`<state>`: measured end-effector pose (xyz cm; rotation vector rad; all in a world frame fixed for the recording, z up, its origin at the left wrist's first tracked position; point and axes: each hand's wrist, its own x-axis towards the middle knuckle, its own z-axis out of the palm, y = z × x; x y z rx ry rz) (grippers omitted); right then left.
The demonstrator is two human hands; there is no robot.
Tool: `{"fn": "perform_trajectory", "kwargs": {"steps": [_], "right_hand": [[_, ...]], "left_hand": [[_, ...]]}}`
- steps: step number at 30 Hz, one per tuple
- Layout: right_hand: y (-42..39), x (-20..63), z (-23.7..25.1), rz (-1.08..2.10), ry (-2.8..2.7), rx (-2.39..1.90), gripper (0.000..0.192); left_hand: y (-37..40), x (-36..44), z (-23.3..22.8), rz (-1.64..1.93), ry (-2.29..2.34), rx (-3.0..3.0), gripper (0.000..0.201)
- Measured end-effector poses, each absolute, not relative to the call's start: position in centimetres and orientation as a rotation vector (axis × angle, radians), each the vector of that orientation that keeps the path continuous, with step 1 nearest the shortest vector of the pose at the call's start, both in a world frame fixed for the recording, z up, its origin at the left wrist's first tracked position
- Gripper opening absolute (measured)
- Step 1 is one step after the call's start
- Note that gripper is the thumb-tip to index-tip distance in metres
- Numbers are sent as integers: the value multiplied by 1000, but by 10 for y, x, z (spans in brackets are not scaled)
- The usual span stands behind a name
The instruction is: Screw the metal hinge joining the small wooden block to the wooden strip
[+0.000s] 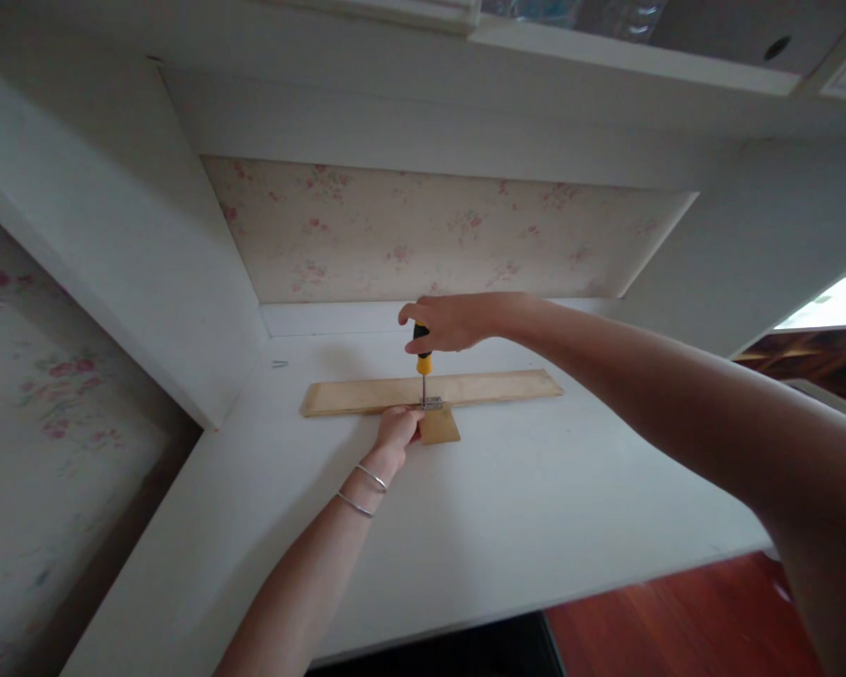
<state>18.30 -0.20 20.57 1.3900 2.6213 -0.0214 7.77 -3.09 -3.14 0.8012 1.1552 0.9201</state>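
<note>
My right hand [451,321] is closed around the black and yellow handle of a screwdriver [424,363], which stands upright. The screwdriver's tip meets a small metal hinge [432,403] at the joint of two wooden pieces. One is a long wooden board [493,387] lying across the white desktop; the other is a short wooden piece [440,428] reaching toward me. My left hand [399,429], below two silver bangles on the wrist, is closed at the left edge of the short piece, beside the hinge. Its fingertips are partly hidden.
The white desktop [522,508] is framed by a side panel [113,188] at left and a shelf overhead. Small metal bits [280,364] lie left of the board. Flowered wallpaper [409,230] covers the back. Beyond the front edge is a reddish wooden floor [677,621].
</note>
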Motion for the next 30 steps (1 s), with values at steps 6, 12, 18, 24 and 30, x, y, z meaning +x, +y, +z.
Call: {"fn": "perform_trajectory", "kwargs": {"steps": [6, 12, 18, 24, 30], "right_hand": [[-2, 185, 207, 82, 2419, 1517, 58], [0, 186, 212, -94, 2519, 1367, 53], [2, 185, 210, -135, 2407, 1502, 63], [-3, 181, 210, 36, 2409, 1403, 42], [-4, 185, 209, -123, 2579, 1302, 57]], "left_hand": [[-29, 78, -35, 930, 1156, 818, 9], [-29, 78, -35, 930, 1149, 817, 11], [-30, 77, -33, 930, 1143, 820, 8], [-30, 77, -34, 923, 1127, 827, 8], [-30, 78, -35, 932, 1117, 797, 10]]}}
